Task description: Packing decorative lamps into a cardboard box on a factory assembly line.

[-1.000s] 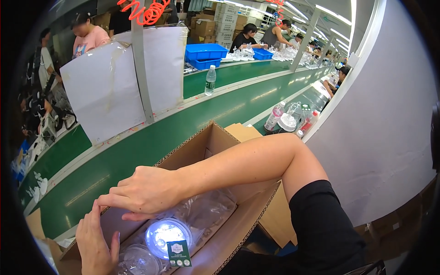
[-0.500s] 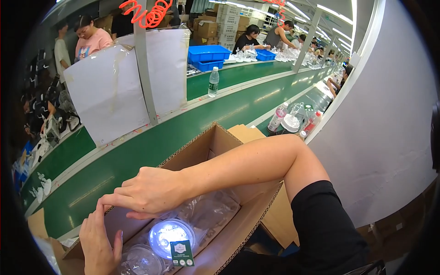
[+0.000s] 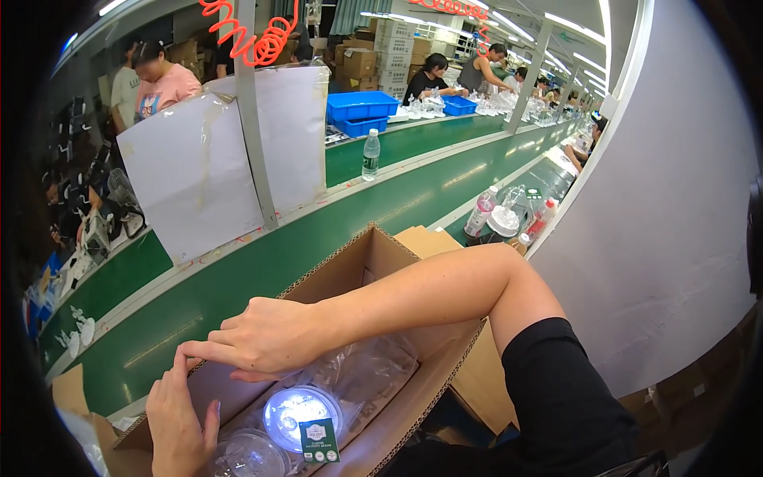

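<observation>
From what reaches me through the head view, I judge the work to be partway along: two round, clear plastic containers lie inside an open-topped brown corrugated cardboard box [image 3: 443, 358], one glowing blue-white [image 3: 290, 407] with a dark-green rectangular card [image 3: 320, 442] at its near side, the other a dimmer, clear round one [image 3: 248, 457] nearer the box's left end. Crumpled clear plastic film [image 3: 369, 367] fills the stretch toward the far corner. The top is uncovered, so I count closing it as not done; how many more pieces belong inside I cannot tell. My left hand [image 3: 176, 421] stands by the left end with thumb spread well away from the fingers, and I see nothing held in it. My right hand [image 3: 266, 338] reaches across the box, its index finger meeting the left fingertips near the far long edge; its palm is hidden, so I cannot tell whether the curled fingers hold anything. The glowing container sits below the right hand, apart from both grips, between them and the near long edge.
</observation>
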A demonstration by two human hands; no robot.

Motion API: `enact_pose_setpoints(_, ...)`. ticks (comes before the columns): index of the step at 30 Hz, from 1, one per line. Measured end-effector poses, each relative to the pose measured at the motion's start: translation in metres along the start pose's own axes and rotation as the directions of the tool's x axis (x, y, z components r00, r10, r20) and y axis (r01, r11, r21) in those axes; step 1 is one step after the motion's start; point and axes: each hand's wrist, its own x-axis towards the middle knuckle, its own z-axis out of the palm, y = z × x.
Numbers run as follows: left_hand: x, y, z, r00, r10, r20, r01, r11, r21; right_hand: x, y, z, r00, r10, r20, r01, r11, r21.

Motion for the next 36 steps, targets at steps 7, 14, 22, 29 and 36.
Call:
enact_pose_setpoints(7,-0.0002,0.0005,-0.0004,1.000,0.011,-0.014,-0.012,1.000,-0.010,0.0007,-0.0008,0.0002,1.000,-0.009,0.008,0.009,1.000,-0.018)
enact_pose_setpoints(14,0.0015,0.0032,-0.0024,1.000,0.007,-0.011,-0.007,1.000,-0.022,-0.0002,-0.0017,-0.0022,0.999,0.005,0.034,-0.005,1.000,-0.012)
enact_pose_setpoints(22,0.0028,0.0034,-0.0031,1.000,0.010,-0.009,-0.010,0.999,-0.032,0.0002,-0.0021,-0.0013,1.000,0.004,0.030,-0.004,1.000,-0.024)
enact_pose_setpoints(29,0.0053,0.0055,-0.0068,0.999,-0.010,0.036,0.012,0.999,-0.049,-0.0014,0.0006,0.0003,1.000,0.014,0.018,-0.014,1.000,-0.011)
enact_pose_setpoints(36,0.0034,0.0053,-0.0071,1.000,-0.010,0.023,0.012,0.998,-0.065,0.0003,-0.0010,-0.0005,1.000,-0.001,0.013,0.002,1.000,-0.023)
